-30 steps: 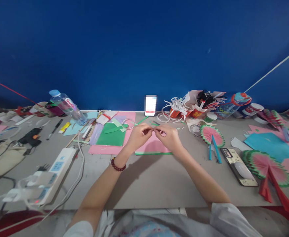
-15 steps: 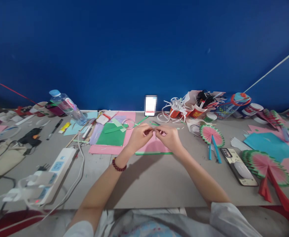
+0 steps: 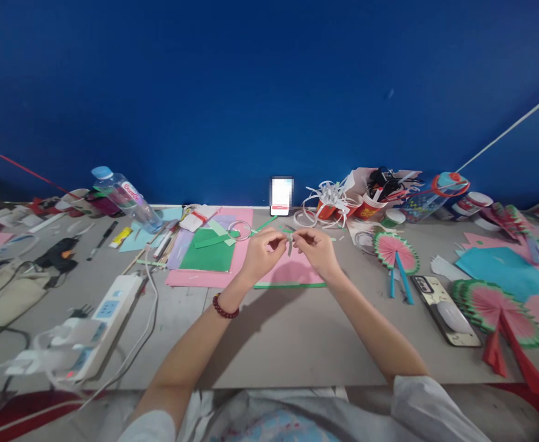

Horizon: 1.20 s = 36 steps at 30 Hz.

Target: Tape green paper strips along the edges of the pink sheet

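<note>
Just above a pink sheet (image 3: 292, 273) with a green edge, my left hand (image 3: 266, 253) and my right hand (image 3: 316, 250) face each other with a small gap between the fingertips. A thin greyish-green strip (image 3: 290, 247) spans that gap and hangs down a little. Thumb and forefinger of my left hand pinch its one side. My right hand is closed in a pinch at the other side. Whether the strip is paper or tape is too small to tell. A dark pointed tool (image 3: 289, 229) lies partly hidden behind the fingers.
A lit phone (image 3: 281, 196) leans on the blue wall. Left are a green sheet (image 3: 207, 261), a tape roll (image 3: 239, 230), a bottle (image 3: 129, 197) and a power strip (image 3: 108, 319). Cups of white strips (image 3: 328, 205), folded paper fans (image 3: 396, 248) and another phone (image 3: 444, 310) lie right.
My fingertips have drawn slightly apart, so the strip between them now shows. My right hand has shifted a little to the right.
</note>
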Tool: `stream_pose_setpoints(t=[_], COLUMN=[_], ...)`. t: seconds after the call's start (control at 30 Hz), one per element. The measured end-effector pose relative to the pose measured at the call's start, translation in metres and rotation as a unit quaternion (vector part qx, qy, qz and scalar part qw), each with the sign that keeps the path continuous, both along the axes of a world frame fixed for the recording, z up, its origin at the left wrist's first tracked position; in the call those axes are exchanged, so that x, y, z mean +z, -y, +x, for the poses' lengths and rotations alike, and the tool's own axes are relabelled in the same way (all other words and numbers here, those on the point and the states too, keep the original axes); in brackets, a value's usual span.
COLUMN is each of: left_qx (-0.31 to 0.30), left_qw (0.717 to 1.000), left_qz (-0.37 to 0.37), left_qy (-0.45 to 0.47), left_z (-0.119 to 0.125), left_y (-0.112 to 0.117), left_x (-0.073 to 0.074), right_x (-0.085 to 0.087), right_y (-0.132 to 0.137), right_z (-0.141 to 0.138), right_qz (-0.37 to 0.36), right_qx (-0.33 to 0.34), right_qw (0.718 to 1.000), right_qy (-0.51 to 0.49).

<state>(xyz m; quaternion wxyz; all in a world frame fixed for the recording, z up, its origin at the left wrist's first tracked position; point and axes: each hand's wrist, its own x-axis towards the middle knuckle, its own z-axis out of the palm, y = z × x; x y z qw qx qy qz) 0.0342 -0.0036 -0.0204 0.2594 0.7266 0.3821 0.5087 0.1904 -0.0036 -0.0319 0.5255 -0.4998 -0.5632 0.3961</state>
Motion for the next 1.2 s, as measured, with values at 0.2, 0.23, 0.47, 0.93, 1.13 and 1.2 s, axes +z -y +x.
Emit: stream_pose_setpoints(t=[0.2, 0.23, 0.47, 0.93, 1.13, 1.2], left_qx=[-0.007, -0.012, -0.014, -0.01, -0.021, -0.032], left_qw=[0.976, 0.966, 0.926, 0.93, 0.935, 0.938], left_qz=[-0.126, -0.15, -0.204, -0.227, -0.222, -0.222], left_qy=[0.177, 0.212, 0.318, 0.289, 0.276, 0.263], left_z=[-0.001, -0.001, -0.006, -0.025, -0.031, -0.032], left_y=[-0.008, -0.009, -0.01, -0.012, -0.011, -0.011], left_x=[-0.011, -0.012, -0.007, 0.01, 0.011, 0.011], right_x=[0.004, 0.004, -0.008, -0.013, -0.012, -0.014], right_y=[-0.007, -0.007, -0.021, -0.078, -0.112, -0.12], right_z=[0.001, 0.002, 0.013, 0.099, 0.112, 0.111], right_qz=[-0.12, -0.133, -0.161, 0.199, 0.066, 0.036], right_qx=[0.013, 0.012, -0.007, -0.382, -0.258, -0.235], right_qw=[0.961, 0.952, 0.915, 0.882, 0.815, 0.813], right_qy=[-0.249, -0.276, -0.37, 0.194, 0.515, 0.532])
